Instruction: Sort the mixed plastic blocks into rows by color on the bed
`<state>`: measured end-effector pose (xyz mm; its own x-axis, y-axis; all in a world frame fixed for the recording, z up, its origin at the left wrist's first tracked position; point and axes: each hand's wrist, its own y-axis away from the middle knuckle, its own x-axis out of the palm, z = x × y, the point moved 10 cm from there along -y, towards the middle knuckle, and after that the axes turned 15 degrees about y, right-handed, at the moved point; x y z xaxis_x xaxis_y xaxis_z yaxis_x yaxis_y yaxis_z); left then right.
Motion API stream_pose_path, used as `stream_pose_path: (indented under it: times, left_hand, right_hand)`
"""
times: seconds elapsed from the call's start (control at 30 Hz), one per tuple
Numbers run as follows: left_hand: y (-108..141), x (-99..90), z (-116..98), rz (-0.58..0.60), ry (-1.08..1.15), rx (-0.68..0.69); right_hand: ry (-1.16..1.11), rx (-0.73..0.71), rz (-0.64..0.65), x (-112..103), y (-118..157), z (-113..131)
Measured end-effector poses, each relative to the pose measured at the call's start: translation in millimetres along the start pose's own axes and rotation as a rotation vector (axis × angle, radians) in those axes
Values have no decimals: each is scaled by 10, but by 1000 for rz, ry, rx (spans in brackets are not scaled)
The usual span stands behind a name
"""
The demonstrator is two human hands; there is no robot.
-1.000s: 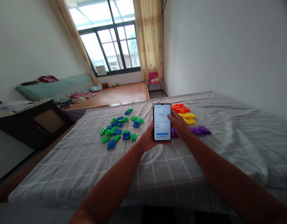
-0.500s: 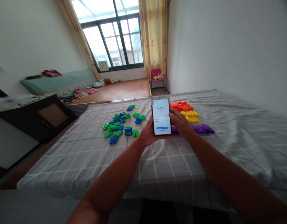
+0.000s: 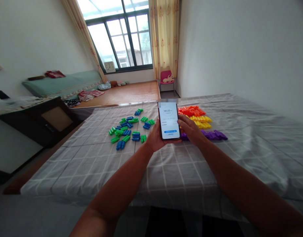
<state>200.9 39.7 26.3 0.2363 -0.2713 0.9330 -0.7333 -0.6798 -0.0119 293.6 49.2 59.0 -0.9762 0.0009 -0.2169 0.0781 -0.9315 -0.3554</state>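
Observation:
A lit smartphone (image 3: 169, 120) showing "90.22" stands tilted between my hands. My left hand (image 3: 155, 138) is wrapped round its lower left side and bottom. At the phone's right edge is my right hand (image 3: 189, 128), its fingers together against the side. Left of the phone, several green pieces (image 3: 115, 140) and blue pieces (image 3: 120, 145) lie in loose bundles on the grey checked cloth (image 3: 92, 171). Right of it are an orange-red pile (image 3: 191, 110), yellow rows (image 3: 203, 122) and a purple row (image 3: 215, 135), partly hidden by my right hand.
A dark cabinet (image 3: 53, 120) stands at the left. Beyond the cloth are a wooden bed platform (image 3: 136, 92) with clothes, a pink chair (image 3: 165, 77) holding a plush toy, and a window with a square clock (image 3: 109, 67). A white wall rises at the right.
The phone and both hands sit slightly higher and further left in view. The room has shifted slightly with the camera. The hold on the phone looks the same.

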Motion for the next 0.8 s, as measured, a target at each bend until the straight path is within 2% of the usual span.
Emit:
stream_pose_path:
  times: [0.47,0.8]
  left_hand:
    - [1,-29,-84,-12,-6,26]
    - [2,-32,-97,12,-14,36]
  right_hand:
    - [-23,-46,214,223,62,31]
    - [-22,-69,251,266,64,52]
